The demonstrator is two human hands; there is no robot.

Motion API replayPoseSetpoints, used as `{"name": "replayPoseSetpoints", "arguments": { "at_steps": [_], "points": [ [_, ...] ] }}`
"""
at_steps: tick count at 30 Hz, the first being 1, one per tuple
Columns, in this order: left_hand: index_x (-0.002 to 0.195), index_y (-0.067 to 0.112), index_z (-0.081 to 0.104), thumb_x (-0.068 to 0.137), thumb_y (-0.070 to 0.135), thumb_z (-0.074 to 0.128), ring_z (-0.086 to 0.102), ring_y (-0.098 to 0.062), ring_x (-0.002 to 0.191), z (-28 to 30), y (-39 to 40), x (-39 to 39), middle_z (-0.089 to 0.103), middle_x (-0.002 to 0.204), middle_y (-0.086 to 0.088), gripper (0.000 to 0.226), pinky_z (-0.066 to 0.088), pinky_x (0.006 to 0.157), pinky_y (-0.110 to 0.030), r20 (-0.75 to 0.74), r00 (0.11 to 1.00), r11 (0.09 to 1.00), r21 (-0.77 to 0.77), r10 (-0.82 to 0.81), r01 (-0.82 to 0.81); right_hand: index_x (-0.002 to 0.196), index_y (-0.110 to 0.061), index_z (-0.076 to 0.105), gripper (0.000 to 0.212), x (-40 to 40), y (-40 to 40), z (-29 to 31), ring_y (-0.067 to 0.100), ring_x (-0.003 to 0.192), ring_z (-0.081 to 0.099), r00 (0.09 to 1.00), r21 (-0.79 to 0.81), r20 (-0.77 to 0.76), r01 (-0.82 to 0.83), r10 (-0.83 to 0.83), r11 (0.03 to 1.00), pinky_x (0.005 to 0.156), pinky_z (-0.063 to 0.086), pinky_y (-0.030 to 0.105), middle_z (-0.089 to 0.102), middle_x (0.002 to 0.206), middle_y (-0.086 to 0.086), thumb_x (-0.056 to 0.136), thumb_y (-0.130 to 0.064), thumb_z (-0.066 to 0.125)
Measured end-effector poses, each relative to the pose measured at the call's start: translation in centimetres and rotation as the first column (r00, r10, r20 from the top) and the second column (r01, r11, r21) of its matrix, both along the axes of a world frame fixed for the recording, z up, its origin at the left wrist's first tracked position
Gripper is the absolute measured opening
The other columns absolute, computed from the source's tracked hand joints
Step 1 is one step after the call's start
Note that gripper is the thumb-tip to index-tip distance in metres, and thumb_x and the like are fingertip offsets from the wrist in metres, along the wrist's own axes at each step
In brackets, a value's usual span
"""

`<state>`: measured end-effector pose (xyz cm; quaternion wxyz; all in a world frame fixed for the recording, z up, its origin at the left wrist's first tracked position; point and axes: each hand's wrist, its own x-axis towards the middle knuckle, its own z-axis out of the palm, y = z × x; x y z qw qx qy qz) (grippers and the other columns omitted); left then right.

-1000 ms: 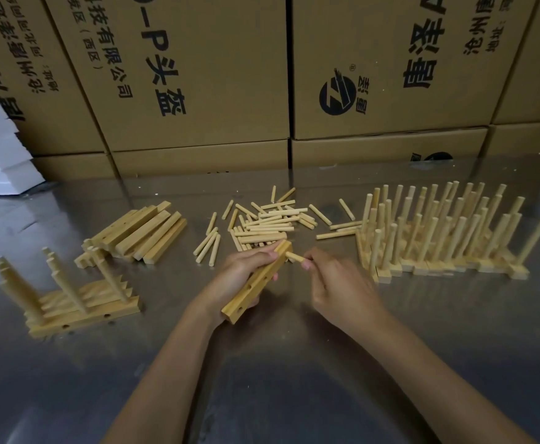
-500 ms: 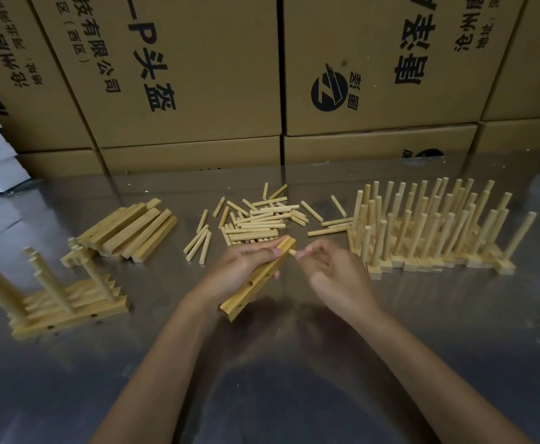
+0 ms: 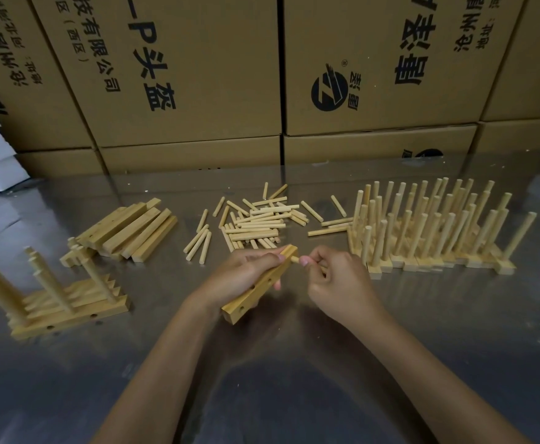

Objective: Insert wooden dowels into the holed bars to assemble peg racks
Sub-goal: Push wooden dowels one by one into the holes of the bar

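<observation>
Table (image 3: 294,379): loose dowels (image 3: 256,222) at 12 o'clock; bare bars (image 3: 127,232) at 10; pegged racks (image 3: 432,232) at 2, boxes (image 3: 182,75) behind.

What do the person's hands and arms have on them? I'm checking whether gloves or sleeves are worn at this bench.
Nothing shows: the left hand and right hand are bare, without gloves, rings or a watch. Both forearms are uncovered to the frame's bottom edge, with no sleeve in view.
</observation>
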<state>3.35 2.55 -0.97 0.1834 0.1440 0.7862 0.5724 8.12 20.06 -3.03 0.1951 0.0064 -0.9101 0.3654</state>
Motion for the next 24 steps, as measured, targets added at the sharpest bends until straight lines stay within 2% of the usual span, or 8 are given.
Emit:
{"name": "replayPoseSetpoints", "arguments": {
  "at_steps": [3,7,10,13,15,17,20,24],
  "points": [
    [0.104,0.043,0.073,0.094,0.037,0.064,0.061,-0.003,0.053,-0.5,0.4,0.2,0.07,0.07,0.001,0.015,0.045,0.044,-0.022,0.034,0.999,1.0,0.009,0.008,-0.008,0.083,-0.033,0.05,0.014,-0.2,0.1,0.0,0.007,0.058,0.056,0.994,-0.055,0.111,-0.015,0.021,0.998,0.05,0.043,0.03,0.061,0.063,-0.009,0.092,-0.024,0.055],
    [0.102,0.041,0.076,0.089,0.03,0.071,0.054,-0.011,0.046,-0.7,0.2,0.2,0.07,0.074,-0.003,0.018,0.042,0.039,-0.022,0.126,0.992,0.997,0.072,0.003,-0.012,0.088,-0.028,0.055,0.006,-0.7,1.0,0.5,0.009,0.06,0.054,0.971,-0.274,0.224,-0.021,0.085,0.962,0.057,0.04,0.029,0.056,0.061,-0.009,0.084,-0.025,0.056],
    [0.116,0.025,0.072,0.092,0.025,0.067,0.048,-0.014,0.044,-0.6,-0.1,0.0,0.068,0.079,-0.009,0.024,0.04,0.037,-0.022,0.188,0.982,0.991,0.136,-0.017,-0.008,0.088,-0.023,0.062,0.008,-0.6,1.2,1.1,0.01,0.056,0.061,0.966,-0.449,0.183,-0.085,0.184,0.89,0.054,0.046,0.029,0.07,0.068,-0.002,0.086,-0.015,0.063],
    [0.121,0.012,0.067,0.095,0.025,0.063,0.045,-0.014,0.044,-0.5,-0.4,0.0,0.067,0.08,-0.01,0.029,0.038,0.037,-0.021,0.232,0.972,0.981,0.196,-0.044,-0.003,0.088,-0.021,0.069,0.008,-0.4,1.2,1.3,0.013,0.058,0.067,0.975,-0.558,0.047,-0.156,0.218,0.815,0.052,0.049,0.027,0.074,0.075,0.0,0.09,-0.014,0.067],
    [0.121,0.009,0.067,0.095,0.025,0.062,0.045,-0.014,0.045,-0.5,-0.4,0.2,0.066,0.079,-0.009,0.03,0.037,0.037,-0.021,0.243,0.969,0.979,0.204,-0.047,-0.003,0.087,-0.022,0.07,0.007,-0.3,1.0,0.9,0.009,0.063,0.068,0.984,-0.481,-0.061,-0.177,0.169,0.859,0.056,0.051,0.023,0.073,0.074,-0.005,0.091,-0.017,0.068],
    [0.121,0.01,0.067,0.096,0.026,0.062,0.044,-0.014,0.046,-0.5,-0.2,0.3,0.063,0.077,-0.008,0.03,0.037,0.038,-0.022,0.239,0.97,0.981,0.196,-0.043,-0.005,0.085,-0.02,0.07,0.006,-0.3,0.8,0.4,0.007,0.066,0.067,0.982,-0.356,-0.15,-0.164,0.117,0.92,0.062,0.055,0.028,0.07,0.07,-0.009,0.091,-0.021,0.069],
    [0.114,0.01,0.07,0.096,0.027,0.061,0.045,-0.014,0.046,-0.5,0.1,0.5,0.062,0.075,-0.008,0.026,0.036,0.038,-0.022,0.237,0.971,0.984,0.176,-0.028,-0.014,0.08,-0.017,0.069,0.013,-0.3,0.5,0.1,0.008,0.062,0.066,0.985,-0.381,-0.16,-0.117,0.06,0.917,0.066,0.058,0.04,0.069,0.063,-0.007,0.089,-0.027,0.071],
    [0.091,0.011,0.069,0.098,0.029,0.058,0.046,-0.013,0.045,-0.4,0.4,0.7,0.064,0.072,-0.007,0.023,0.038,0.038,-0.022,0.231,0.973,0.993,0.114,-0.022,-0.004,0.076,-0.019,0.068,0.021,-0.6,0.2,-0.2,0.007,0.059,0.065,0.989,-0.367,-0.144,-0.045,-0.009,0.929,0.063,0.058,0.038,0.068,0.061,-0.008,0.087,-0.036,0.071]
  ]
}}
